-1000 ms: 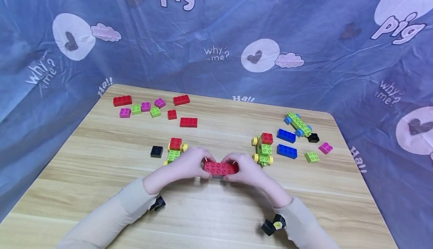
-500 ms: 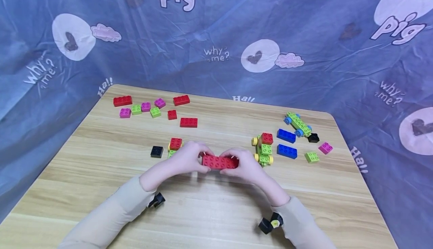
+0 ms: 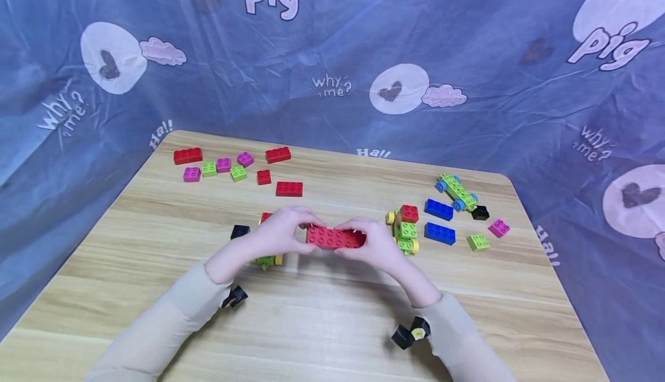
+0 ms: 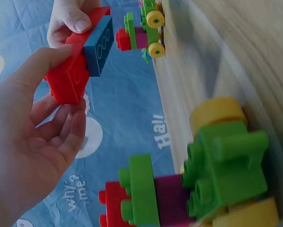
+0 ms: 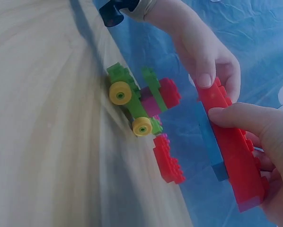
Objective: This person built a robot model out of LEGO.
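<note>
Both hands hold a stack of red bricks (image 3: 335,238) above the middle of the wooden table (image 3: 332,313). My left hand (image 3: 283,233) pinches its left end and my right hand (image 3: 373,244) grips its right end. Seen from the left wrist, the thumb lies on the red brick (image 4: 68,78), and a blue brick (image 4: 100,45) is fixed under it. The right wrist view shows the long red layer (image 5: 231,146) with the blue brick (image 5: 210,142) beneath, pinched by my right thumb. A green car with yellow wheels (image 3: 267,261) is partly hidden behind my left hand.
A second green car with a red brick (image 3: 404,229) stands just right of my right hand. Two blue bricks (image 3: 439,232), a blue-wheeled green car (image 3: 457,191) and small bricks lie at the right. A black brick (image 3: 239,231) lies left; several red, pink and green bricks (image 3: 223,164) lie back left.
Both hands have lifted the red stack slightly up and away from me. My left hand now covers more of the car behind it.
</note>
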The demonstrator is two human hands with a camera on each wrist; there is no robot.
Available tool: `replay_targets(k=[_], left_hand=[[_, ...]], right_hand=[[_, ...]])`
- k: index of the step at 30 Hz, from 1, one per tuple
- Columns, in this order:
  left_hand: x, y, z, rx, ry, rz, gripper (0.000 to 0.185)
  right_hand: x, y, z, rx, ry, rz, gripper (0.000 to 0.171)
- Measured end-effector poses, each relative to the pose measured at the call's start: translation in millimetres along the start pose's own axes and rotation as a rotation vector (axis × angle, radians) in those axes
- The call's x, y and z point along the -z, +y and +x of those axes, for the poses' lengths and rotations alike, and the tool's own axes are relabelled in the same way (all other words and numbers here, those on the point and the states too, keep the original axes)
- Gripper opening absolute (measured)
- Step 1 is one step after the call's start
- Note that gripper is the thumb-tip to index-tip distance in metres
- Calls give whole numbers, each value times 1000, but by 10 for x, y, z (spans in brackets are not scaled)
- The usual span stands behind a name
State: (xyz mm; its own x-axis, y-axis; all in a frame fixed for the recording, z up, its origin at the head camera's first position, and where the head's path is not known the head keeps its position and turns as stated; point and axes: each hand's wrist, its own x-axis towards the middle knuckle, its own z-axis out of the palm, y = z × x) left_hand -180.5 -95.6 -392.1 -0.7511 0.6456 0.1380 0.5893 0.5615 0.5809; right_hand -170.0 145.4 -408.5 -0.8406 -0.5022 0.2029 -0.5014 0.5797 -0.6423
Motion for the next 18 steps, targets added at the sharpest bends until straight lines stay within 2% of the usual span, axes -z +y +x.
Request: replay_targets(k=[10,14,18], left_hand=[[103,-160,-33,-44,123,-54,49],[157,-210,-82,-31,134,-85,54],[242,-306,-144,2,130,-105,58]], right_hand=[[10,-54,155,-13,41,-11,38],[-1,-70,188,5,62,-19,38],[-8,-70,207,-16,65,-15,38]])
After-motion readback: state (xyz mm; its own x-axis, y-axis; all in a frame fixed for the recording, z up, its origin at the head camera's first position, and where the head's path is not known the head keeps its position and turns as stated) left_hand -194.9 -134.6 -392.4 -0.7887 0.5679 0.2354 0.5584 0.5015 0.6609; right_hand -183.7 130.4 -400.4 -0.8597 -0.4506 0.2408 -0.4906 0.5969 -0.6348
